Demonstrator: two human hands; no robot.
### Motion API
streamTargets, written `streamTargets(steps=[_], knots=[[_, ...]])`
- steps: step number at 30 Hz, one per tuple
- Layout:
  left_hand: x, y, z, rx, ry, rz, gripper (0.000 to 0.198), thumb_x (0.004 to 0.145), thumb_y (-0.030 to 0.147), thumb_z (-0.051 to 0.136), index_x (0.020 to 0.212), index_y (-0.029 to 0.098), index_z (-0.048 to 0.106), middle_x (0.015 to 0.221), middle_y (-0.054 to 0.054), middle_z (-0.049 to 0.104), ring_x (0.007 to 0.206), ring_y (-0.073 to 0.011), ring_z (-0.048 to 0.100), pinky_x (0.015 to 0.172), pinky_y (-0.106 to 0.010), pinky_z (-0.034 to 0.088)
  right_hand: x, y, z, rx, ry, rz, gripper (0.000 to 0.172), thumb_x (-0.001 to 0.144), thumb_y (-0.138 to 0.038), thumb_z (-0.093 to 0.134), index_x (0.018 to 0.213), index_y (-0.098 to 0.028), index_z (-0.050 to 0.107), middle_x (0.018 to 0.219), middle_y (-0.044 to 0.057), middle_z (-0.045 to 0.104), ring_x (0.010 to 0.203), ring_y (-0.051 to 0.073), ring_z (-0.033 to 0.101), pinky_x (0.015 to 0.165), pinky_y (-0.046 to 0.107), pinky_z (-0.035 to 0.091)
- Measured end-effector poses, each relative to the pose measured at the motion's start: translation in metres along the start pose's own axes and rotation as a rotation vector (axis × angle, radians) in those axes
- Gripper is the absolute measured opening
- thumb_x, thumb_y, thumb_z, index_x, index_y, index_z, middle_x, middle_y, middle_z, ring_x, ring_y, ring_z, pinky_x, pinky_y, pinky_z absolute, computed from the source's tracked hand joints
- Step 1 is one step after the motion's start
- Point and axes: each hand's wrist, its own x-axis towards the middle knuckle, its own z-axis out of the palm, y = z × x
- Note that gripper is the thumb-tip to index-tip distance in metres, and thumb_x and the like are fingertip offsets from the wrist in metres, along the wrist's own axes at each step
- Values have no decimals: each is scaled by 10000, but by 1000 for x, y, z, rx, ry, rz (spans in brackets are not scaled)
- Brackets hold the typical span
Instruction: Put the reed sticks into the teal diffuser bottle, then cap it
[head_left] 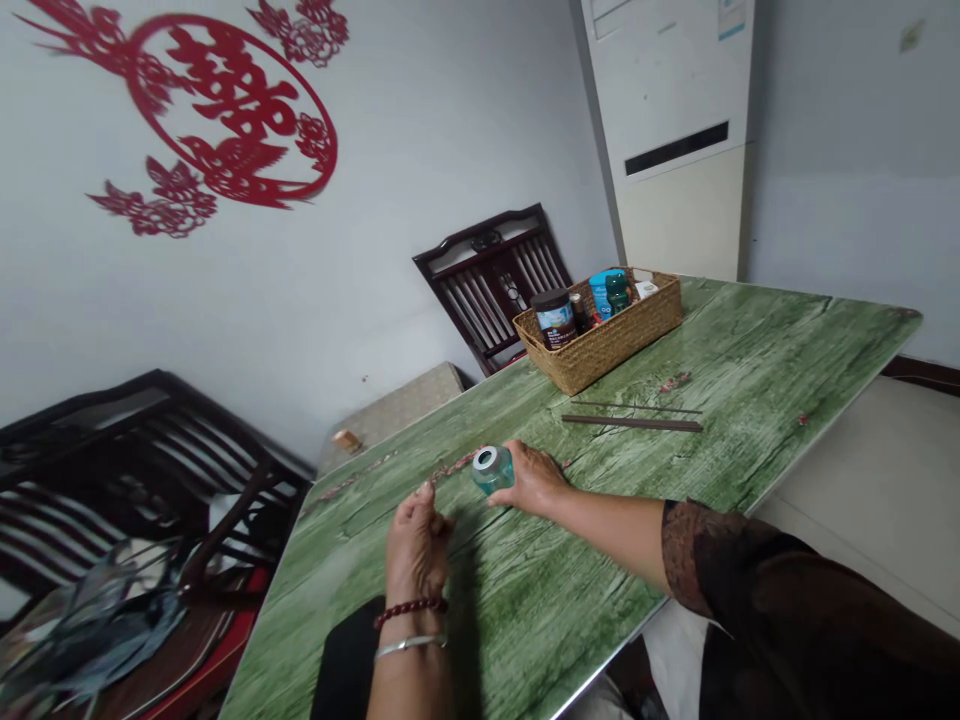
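Observation:
My right hand (536, 478) is wrapped round a small blue-green glass bottle (498, 478) from its right side. The bottle has a silver collar with a round open hole on top, and it tilts slightly toward me. To the left of it, apart from the bottle, my left hand (418, 530) is raised with its fingers curled closed. Whatever those fingers hold, if anything, is hidden. A red bead bracelet and a silver bangle circle the left wrist. Beyond my right hand lie several thin dark brown sticks (632, 423) on the green table (555, 580).
A woven basket (611, 345) with jars and packets stands at the table's far side. By my left forearm lies a flat black object (341, 660). Dark wooden chairs (499, 285) line the wall, one at left (150, 440) loaded with bags.

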Motion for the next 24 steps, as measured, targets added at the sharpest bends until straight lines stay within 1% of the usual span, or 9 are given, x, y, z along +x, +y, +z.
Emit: streamTargets(steps=[5, 7, 9, 10, 12, 15, 18, 21, 24], knots=[[-19, -9, -22, -93, -74, -17, 560, 615, 452, 862, 669, 201, 364, 483, 131, 291, 411, -40, 261, 436, -183, 332, 7, -1, -13, 177, -9, 66, 957, 571, -528, 843, 1343, -149, 421, 1320, 186, 568, 1217, 285, 556, 979, 383, 425], [-22, -15, -27, -169, -99, -22, 572, 632, 472, 854, 654, 198, 353, 488, 125, 268, 409, -38, 239, 418, -176, 293, 10, -4, -28, 279, 70, 160, 824, 580, -543, 826, 1235, -160, 505, 1179, 127, 632, 1073, 244, 609, 879, 338, 457], [-23, -20, -27, -244, -128, -27, 580, 630, 518, 845, 645, 193, 365, 496, 116, 252, 410, -35, 221, 402, -169, 248, 13, -6, -49, 376, 128, 209, 553, 634, -586, 771, 961, -178, 590, 890, 28, 646, 822, 177, 608, 712, 276, 446], [-23, -22, -25, -275, -146, -29, 580, 629, 549, 834, 643, 191, 378, 501, 111, 251, 412, -35, 217, 397, -168, 230, 14, -7, -60, 436, 133, 204, 480, 670, -620, 728, 803, -188, 567, 740, -15, 588, 697, 142, 559, 628, 248, 408], [-25, -23, -21, -324, -180, -40, 586, 629, 623, 798, 638, 188, 405, 509, 100, 256, 416, -36, 220, 392, -167, 220, 13, -6, -84, 608, 101, 181, 544, 722, -698, 636, 611, -209, 423, 550, -66, 407, 517, 89, 400, 503, 218, 296], [-28, -24, -16, -360, -239, -98, 613, 610, 698, 757, 629, 187, 419, 515, 94, 254, 421, -37, 229, 392, -165, 245, 4, -1, -119, 921, 5, 191, 633, 728, -785, 569, 575, -236, 293, 472, -99, 242, 414, 60, 208, 430, 217, 188], [-33, -24, -16, -327, -268, -163, 634, 574, 670, 798, 619, 190, 387, 515, 102, 247, 416, -31, 222, 386, -161, 247, -9, 7, -142, 1090, -103, 178, 669, 733, -823, 532, 556, -239, 257, 448, -110, 204, 386, 45, 153, 415, 210, 191], [-36, -24, -17, -216, -231, -192, 650, 545, 595, 856, 624, 201, 345, 507, 116, 249, 409, -29, 221, 377, -160, 240, -18, 16, -143, 1113, -161, 188, 693, 717, -832, 543, 548, -233, 239, 432, -117, 197, 374, 32, 136, 404, 195, 188], [-39, -26, -15, -104, -174, -183, 671, 528, 599, 860, 642, 213, 325, 498, 130, 246, 405, -28, 223, 382, -161, 257, -23, 25, -119, 1050, -195, 299, 691, 663, -816, 624, 569, -236, 259, 414, -125, 224, 366, 30, 140, 376, 184, 175]])
